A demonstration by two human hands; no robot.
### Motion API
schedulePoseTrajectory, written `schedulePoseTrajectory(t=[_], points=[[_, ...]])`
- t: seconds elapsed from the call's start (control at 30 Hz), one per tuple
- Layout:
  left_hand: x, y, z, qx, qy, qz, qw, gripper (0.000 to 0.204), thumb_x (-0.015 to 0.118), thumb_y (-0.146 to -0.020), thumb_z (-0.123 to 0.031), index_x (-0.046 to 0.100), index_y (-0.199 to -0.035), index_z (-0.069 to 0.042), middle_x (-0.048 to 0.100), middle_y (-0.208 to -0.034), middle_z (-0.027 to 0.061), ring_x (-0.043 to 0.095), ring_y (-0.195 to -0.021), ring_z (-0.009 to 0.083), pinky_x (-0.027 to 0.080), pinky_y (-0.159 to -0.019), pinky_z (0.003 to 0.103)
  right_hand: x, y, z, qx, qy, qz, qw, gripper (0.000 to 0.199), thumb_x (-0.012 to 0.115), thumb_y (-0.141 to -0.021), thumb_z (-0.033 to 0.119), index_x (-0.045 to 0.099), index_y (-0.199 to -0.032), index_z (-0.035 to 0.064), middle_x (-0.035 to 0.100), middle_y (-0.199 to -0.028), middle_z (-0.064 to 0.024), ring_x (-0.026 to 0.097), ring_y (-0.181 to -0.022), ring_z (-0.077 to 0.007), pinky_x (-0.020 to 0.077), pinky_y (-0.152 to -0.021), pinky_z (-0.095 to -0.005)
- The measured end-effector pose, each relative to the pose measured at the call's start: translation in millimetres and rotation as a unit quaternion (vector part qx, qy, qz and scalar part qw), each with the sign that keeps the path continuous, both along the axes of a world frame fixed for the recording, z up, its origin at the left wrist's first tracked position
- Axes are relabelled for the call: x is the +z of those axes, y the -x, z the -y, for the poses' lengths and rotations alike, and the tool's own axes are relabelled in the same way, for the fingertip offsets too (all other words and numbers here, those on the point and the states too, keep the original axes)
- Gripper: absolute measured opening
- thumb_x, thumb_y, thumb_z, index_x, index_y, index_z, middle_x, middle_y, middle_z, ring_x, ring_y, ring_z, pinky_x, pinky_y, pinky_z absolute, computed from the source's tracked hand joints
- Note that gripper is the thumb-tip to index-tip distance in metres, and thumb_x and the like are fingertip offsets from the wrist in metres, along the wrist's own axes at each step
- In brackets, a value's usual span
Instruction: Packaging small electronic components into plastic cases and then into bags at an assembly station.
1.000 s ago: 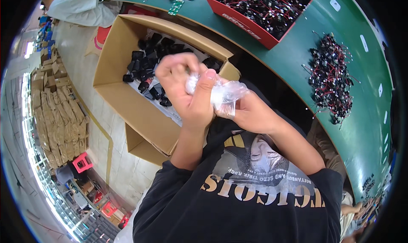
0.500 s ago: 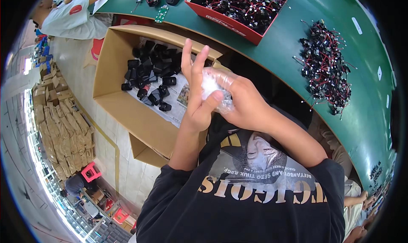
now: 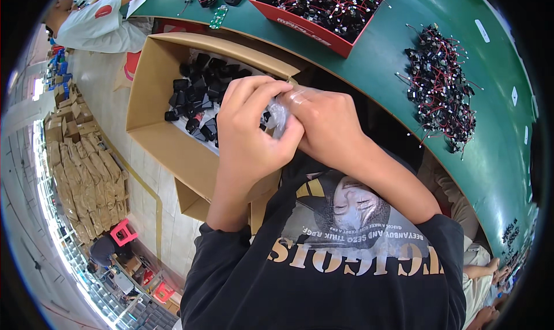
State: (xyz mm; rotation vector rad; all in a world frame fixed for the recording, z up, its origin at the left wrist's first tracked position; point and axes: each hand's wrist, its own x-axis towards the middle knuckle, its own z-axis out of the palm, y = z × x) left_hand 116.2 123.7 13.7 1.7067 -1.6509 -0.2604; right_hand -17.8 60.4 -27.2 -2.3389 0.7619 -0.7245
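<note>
Both of my hands meet in front of my chest, above the near right end of an open cardboard box. Crumpled see-through plastic film is bunched between them. My left hand curls over it, thumb and fingertips closed at its edge. Bent inward against the left fingertips, my right hand grips the film from the other side. A shiny strip of the film lies across the right fingers, whose tips are hidden. Inside the box, several small black plastic housings lie on printed paper, partly covered by my left hand.
On the green table stands a red box full of black parts with red wires. A heap of similar wired parts lies to its right. A small green circuit board is near the table edge. Another person sits at far left.
My left hand has turned from upright, stretched fingers to a curled grip over the plastic film. The right hand has rolled inward, and the film is now less exposed.
</note>
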Motion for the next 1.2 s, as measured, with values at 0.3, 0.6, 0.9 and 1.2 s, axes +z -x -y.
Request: schedulePoseTrajectory(t=[0.3,0.6,0.9,1.2], points=[[9.8,-16.1,-0.5,0.098,-0.085,-0.046,0.99,0.013,0.061,-0.064,0.003,0.069,-0.073,-0.004,0.063,-0.068,0.0027,0.055,-0.066,0.0146,0.042,-0.058,0.025,24.1,20.8,-0.6,0.022,0.092,0.05,0.994,0.031,0.068,-0.068,0.007,0.061,-0.099,0.0063,0.064,-0.09,-0.0083,0.059,-0.069,-0.0252,0.0481,-0.059,-0.0334],[-25.1,-23.9,-23.4,-0.006,-0.209,-0.42,0.883,0.028,0.06,-0.066,0.002,0.065,-0.093,-0.002,0.068,-0.088,0.0089,0.055,-0.074,0.0131,0.041,-0.061,0.022,-7.8,22.7,8.8,-0.01,-0.185,0.33,0.926,0.041,0.068,-0.065,-0.003,0.055,-0.104,0.0063,0.062,-0.099,-0.0063,0.058,-0.079,-0.0176,0.0479,-0.066,-0.0281],[20.0,18.8,25.2,-0.152,-0.092,-0.356,0.917,0.049,0.06,-0.081,-0.005,0.047,-0.128,-0.002,0.057,-0.123,0.0161,0.057,-0.095,0.02,0.048,-0.081,0.031,36.0,39.3,14.2,0.012,-0.333,0.349,0.876,0.051,0.07,-0.067,-0.006,0.051,-0.112,0.0059,0.06,-0.097,-0.0054,0.057,-0.082,-0.0146,0.0474,-0.068,-0.0257],[-6.8,75.0,75.8,-0.121,-0.272,-0.756,0.583,0.044,0.052,-0.099,-0.021,0.041,-0.138,-0.004,0.057,-0.127,0.0159,0.06,-0.109,0.0266,0.048,-0.094,0.038,25.8,99.2,14.6,-0.22,0.038,0.203,0.953,0.051,0.071,-0.063,-0.009,0.054,-0.108,0.0083,0.056,-0.09,-0.0059,0.056,-0.07,-0.0189,0.0484,-0.063,-0.0281]])
